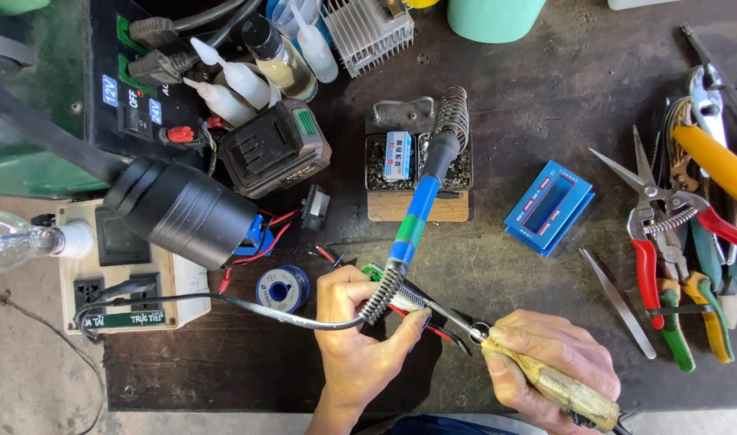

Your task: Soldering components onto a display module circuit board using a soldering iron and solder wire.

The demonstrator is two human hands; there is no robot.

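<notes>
Pretty crowded bench here, dark scuffed wooden table [545, 105] with stains all over. The right hand [545, 362] is wrapped tight around a soldering iron [537, 374] with a yellowish, grimy, tape-wrapped handle, fingers closed fully on it. The handle sits low right in the fist and the thin metal shaft sticks out past the thumb side, so the long axis runs from lower right up to the upper left, tip pointing at the other hand.

The left hand [356, 334] pinches a small green circuit board [382, 278] with thin red wires [433, 329] hanging off it, thumb and fingers pressed together on it. The iron's tip lands right at that piece, just past the left fingertips. I can't tell exactly where tip meets board, it's too cluttered.

A second iron with a blue and green handle [412, 221] rests in a coiled wire stand [453, 117] on a small wooden base, its springy cord guard lying across the left hand. It leans from the upper right down to the lower left.

Around it: a spool of solder [282, 287], a blue plastic meter [549, 207], metal tweezers [618, 302], red-handled snips [654, 234] and white squeeze bottles [235, 80].
</notes>
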